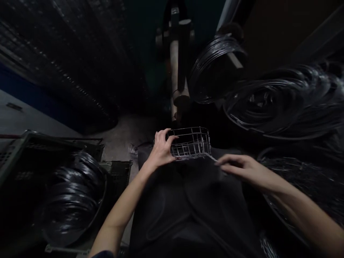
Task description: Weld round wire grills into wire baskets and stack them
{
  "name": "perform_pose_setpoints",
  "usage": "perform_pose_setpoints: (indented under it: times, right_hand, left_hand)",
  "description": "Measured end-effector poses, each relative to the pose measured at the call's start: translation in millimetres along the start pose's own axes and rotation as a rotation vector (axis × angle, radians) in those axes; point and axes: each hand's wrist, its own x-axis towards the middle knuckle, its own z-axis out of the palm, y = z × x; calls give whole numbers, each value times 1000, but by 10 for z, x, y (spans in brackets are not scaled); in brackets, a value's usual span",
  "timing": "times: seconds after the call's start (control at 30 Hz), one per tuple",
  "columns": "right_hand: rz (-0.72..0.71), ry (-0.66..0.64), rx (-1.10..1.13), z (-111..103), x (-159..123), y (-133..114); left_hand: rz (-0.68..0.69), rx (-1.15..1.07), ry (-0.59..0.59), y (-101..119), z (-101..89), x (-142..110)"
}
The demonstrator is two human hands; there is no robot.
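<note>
A small wire basket (191,143) of thin bright metal rests on my dark-clothed lap (188,200). My left hand (161,147) grips the basket's left end, fingers curled over its rim. My right hand (238,168) is just right of the basket, fingers pinched on a thin metal wire (211,157) that reaches to the basket's lower right corner.
Coils of dark wire lie at the right (282,100), hang at upper centre (215,68) and fill a crate at lower left (72,200). Dark wire-mesh panels (67,64) lean at upper left. A post-like machine part (177,71) stands ahead. The scene is dim.
</note>
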Motion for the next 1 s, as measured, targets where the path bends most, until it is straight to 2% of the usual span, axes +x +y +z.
perform_pose_setpoints:
  times: [0.03, 0.07, 0.1, 0.23, 0.33, 0.4, 0.57, 0.7, 0.83, 1.0]
  right_hand:
    - [-26, -114, 39, 134, 122, -172]
    - [-69, -176, 35, 248, 241, -300]
    - [-130, -178, -20, 344, 346, -387]
    - [-412, 31, -563, 611, 520, -447]
    - [-580, 66, -909, 722, 500, -427]
    - [-669, 79, -1015, 742, 508, -440]
    - [-884, 196, -1026, 647, 663, -488]
    - [-1002, 291, -999, 562, 767, -525]
    - [-1019, 310, -984, 516, 811, -581]
    - [-950, 238, -1006, 464, 864, -645]
  left_hand:
    - [22, 9, -1, 24, 5, 4]
    - [42, 19, -4, 40, 10, 4]
    - [59, 26, -5, 47, 12, -1]
    - [82, 10, 7, 17, -12, -51]
    - [59, -32, 35, -34, -47, -82]
    - [47, -59, 52, -68, -65, -77]
    - [49, -78, 81, -123, -102, 24]
    - [39, -76, 111, -149, -133, 112]
    - [23, -112, 119, -188, -140, 167]
    - [24, -111, 111, -229, -145, 238]
